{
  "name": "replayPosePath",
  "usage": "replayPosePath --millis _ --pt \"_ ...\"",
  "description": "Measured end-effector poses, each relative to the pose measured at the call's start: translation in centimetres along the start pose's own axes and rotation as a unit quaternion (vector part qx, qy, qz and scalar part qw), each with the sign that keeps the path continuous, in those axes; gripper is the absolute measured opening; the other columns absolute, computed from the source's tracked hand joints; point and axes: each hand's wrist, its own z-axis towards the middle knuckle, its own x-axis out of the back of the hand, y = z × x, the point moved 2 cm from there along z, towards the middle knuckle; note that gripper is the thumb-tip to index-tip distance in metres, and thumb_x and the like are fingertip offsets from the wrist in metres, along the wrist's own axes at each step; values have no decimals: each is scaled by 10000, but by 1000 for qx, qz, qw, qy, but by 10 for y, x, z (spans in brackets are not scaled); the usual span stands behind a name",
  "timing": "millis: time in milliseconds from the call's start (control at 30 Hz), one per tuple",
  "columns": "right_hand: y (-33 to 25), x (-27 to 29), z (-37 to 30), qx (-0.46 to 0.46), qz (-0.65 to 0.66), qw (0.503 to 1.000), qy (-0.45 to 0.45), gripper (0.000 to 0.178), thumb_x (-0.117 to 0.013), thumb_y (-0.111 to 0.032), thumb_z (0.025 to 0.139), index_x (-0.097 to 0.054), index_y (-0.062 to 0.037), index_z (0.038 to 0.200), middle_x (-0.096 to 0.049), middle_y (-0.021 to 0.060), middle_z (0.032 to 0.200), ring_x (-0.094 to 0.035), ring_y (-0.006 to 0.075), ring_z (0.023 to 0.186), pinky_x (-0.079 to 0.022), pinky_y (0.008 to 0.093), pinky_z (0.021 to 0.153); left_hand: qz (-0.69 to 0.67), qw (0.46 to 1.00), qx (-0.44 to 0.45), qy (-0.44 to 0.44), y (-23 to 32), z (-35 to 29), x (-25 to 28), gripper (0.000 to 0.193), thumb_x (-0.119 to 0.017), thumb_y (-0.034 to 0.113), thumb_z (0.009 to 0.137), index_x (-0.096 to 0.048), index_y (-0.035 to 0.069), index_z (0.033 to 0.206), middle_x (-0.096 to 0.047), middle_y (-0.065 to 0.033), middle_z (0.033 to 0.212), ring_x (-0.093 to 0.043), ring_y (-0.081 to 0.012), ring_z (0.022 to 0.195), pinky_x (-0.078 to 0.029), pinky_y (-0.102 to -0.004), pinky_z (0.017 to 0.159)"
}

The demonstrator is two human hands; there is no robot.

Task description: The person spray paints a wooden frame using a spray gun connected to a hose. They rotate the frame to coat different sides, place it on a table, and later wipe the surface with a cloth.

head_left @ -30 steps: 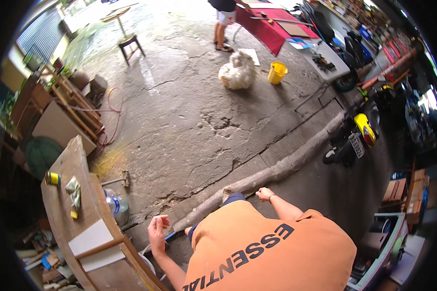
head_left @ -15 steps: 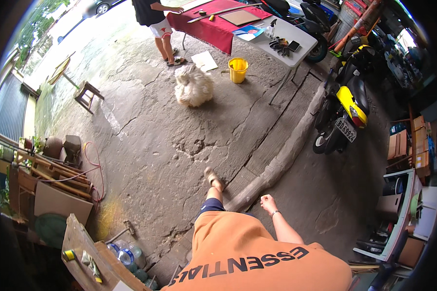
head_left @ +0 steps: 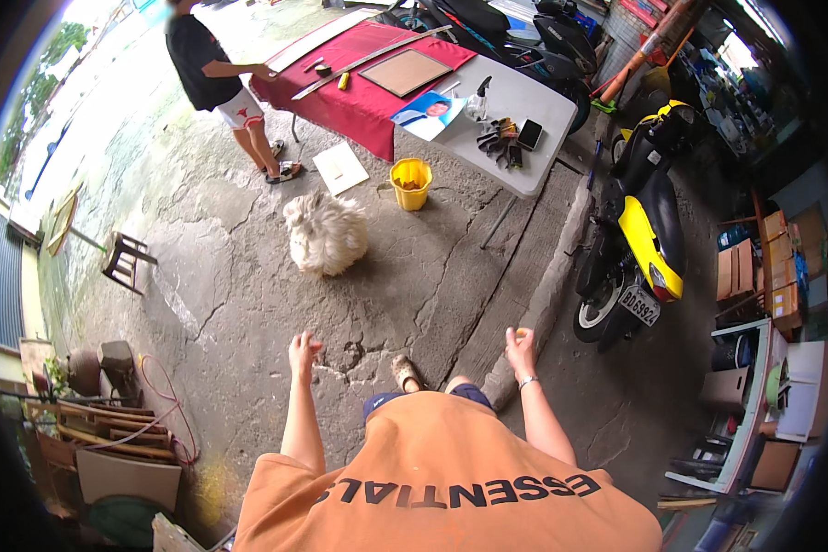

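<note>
Both my hands hang in the air in front of me, over the cracked concrete floor (head_left: 276, 294). My left hand (head_left: 304, 353) is open, its fingers loosely bent and slightly apart, with nothing in it. Wearing a wrist band, my right hand (head_left: 519, 350) is closed, fingers curled in; what it holds, if anything, cannot be made out. Neither hand touches anything around it. Ahead on the floor sit a shaggy whitish bundle (head_left: 329, 241), whose kind I cannot tell, and a yellow bucket (head_left: 411, 187). A flat white sheet (head_left: 340, 169) lies behind them.
A long table (head_left: 534, 175), partly under a red cloth (head_left: 294, 87), bears a framed board (head_left: 405, 73), gloves (head_left: 500, 140), a spray bottle (head_left: 477, 99) and a phone (head_left: 530, 134). A person (head_left: 213, 74) stands beside it. At right is a yellow-black motorcycle (head_left: 649, 239); a stool (head_left: 127, 261) is at left.
My left hand has come into view, and my right hand has risen slightly. The table, bucket and shaggy bundle appear nearer and further left as I walk forward.
</note>
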Motion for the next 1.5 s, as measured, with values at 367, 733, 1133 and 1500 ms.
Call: replayPosePath --millis 367,733,1133,1500 --pt "-282 -26 271 206 49 968 135 802 -718 -461 828 -335 49 1315 -538 206 1076 -570 309 914 -480 418 800 -11 972 -7 -236 163 43 -254 304 -511 329 1002 -577 88 1175 -691 -35 952 -623 -114 804 -459 -274 726" --pt "-393 -139 554 166 -335 924 84 585 -754 -414 731 -567 -50 1150 -524 209 1244 -405 397 1294 -328 534 1067 -39 993 84 -75 259 128 -354 277 -510 297 1004 -592 81 1157 -688 -40 958 -625 -114 816 -474 -262 714" --pt "-428 -63 538 -61 612 718 -327 376 -477 -77 878 -561 -26 1241 -612 76 1203 -573 212 1137 -431 383 1019 -52 971 -14 -234 419 204 -512 360 -466 350 1016 -557 87 1246 -650 -60 1147 -588 -158 1073 -446 -325 905" --pt "-483 -72 473 209 269 867 -364 176 -523 -186 1003 -518 -27 1077 -559 8 904 -515 91 822 -446 242 763 -127 946 -1 -298 453 203 -575 350 -592 262 971 -546 28 1228 -592 -3 1116 -519 -77 1046 -413 -264 941"
